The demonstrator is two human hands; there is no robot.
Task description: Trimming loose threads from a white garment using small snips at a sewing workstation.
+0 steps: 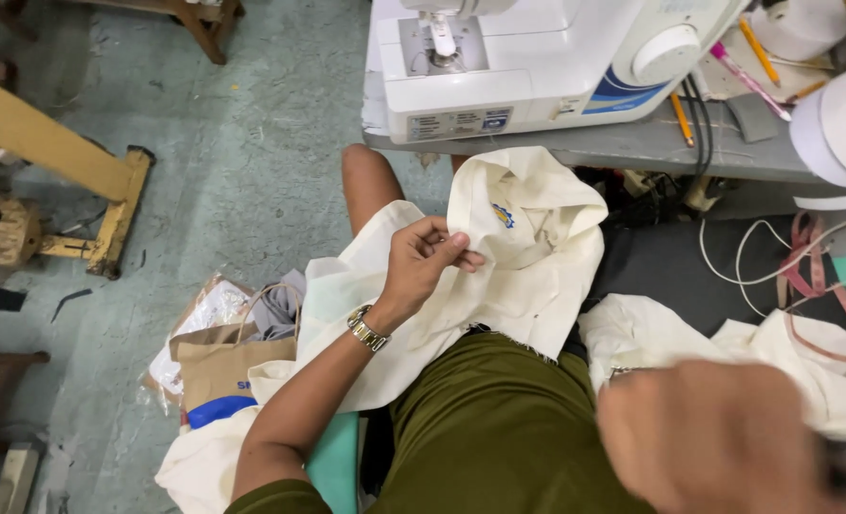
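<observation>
Across the person's lap, over the olive-green trousers [499, 428], lies the cream cotton garment with a small blue-and-yellow embroidered badge [527, 247]; it spills down past the left knee toward the grey-green concrete floor [251, 143]. Above it, at the front edge of the grey work table [632, 148], stands the white sewing machine with a blue stripe [527, 67], its needle end close to the table's left corner. A second heap of cream cloth [804, 362] rests on the dark surface to the right, with pink tape and white cord looped beside it. Against the left leg on the floor stands a brown paper bag with grey fabric inside [218, 366].

The left hand [427, 262], a metal watch at its wrist, pinches a fold of the garment between thumb and fingertips, just left of the badge. The right hand [718, 438] is blurred and very near the camera (a dark, thin thing seems to stick out of it at the right edge, but I cannot tell what it is, nor how the fingers are set).

By my reading, the work in hand is checking or trimming a spot on the cloth. Any next move would need the fold kept taut. Room is open over the lap; the table edge closes it in front.
</observation>
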